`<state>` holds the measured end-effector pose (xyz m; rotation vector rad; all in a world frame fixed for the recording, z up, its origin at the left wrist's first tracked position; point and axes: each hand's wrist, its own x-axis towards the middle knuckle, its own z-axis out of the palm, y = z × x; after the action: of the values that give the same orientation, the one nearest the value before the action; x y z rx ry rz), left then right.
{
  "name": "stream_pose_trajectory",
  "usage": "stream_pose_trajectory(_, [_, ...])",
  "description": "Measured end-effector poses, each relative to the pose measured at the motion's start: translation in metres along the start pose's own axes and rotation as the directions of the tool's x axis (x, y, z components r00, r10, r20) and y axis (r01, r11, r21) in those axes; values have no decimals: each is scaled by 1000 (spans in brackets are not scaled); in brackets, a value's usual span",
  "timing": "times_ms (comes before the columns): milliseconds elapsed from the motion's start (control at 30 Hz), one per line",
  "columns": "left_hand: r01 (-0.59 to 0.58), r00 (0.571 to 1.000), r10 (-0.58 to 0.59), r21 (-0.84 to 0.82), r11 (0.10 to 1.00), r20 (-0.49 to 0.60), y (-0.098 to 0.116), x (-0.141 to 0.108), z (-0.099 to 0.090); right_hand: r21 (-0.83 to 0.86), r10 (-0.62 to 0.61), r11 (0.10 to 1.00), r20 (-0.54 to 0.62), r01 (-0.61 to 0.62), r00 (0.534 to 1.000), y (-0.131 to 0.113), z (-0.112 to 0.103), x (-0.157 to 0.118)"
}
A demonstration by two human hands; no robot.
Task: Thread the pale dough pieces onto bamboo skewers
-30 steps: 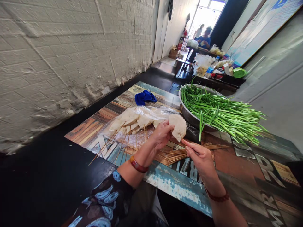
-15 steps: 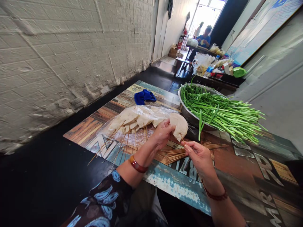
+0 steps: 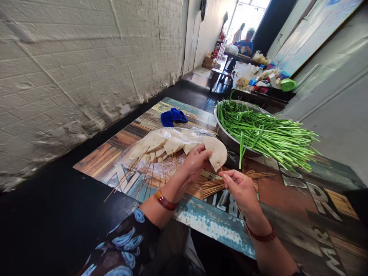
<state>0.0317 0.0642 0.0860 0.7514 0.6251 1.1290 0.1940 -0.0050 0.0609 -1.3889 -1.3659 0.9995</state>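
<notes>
Pinched in my left hand [image 3: 198,161] is a pale, flat, rounded slice of food [image 3: 216,150], perhaps a tofu sheet or flatbread. My right hand [image 3: 237,184] grips a thin wooden skewer [image 3: 220,167] whose tip enters the slice's lower edge. Left of my hands, several similar skewered slices [image 3: 155,142] lie overlapped on a clear plastic bag [image 3: 135,165], their sticks pointing toward me. Beneath and between my hands a pile of bare skewers [image 3: 211,188] rests on the table.
A large metal bowl [image 3: 227,138] heaped with long green stalks [image 3: 267,134] stands on the patchwork-patterned table [image 3: 97,153] at right. A blue cloth [image 3: 173,116] lies at the far side. Farther back, a person in blue [image 3: 245,46] sits near a cluttered table; a brick-patterned wall [image 3: 86,61] runs along the left.
The view has shifted slightly, so everything sits a little further left. Both hands keep the same hold on the slice and skewer.
</notes>
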Motion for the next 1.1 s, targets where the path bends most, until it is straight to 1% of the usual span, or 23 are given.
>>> stream_pose_trajectory(100, [9,1000,-9,-29,1000,-12,-1,1,-1,9,0,1000,-19,0,1000,-1,0,0])
stream_pose_trajectory(400, [7,1000,-7,-17,1000,-2,-4,3,-3,4,-59,998,-6,59,998,-1,0,1])
stream_pose_trajectory(633, [13,1000,-13,12,1000,1,-4,2,-3,1,-36,999,-8,36,999,-1,0,2])
stream_pose_trajectory(800, [16,1000,-16,-10,1000,5,-3,2,-3,8,-47,999,-6,47,999,2,-1,2])
stream_pose_trajectory(967, [47,999,-48,-30,998,-13,-1,2,-3,29,-36,999,4,36,999,6,-2,2])
stream_pose_trajectory(1100, [40,998,-42,-56,998,-42,-2,3,-3,8,-53,999,13,53,999,8,-3,2])
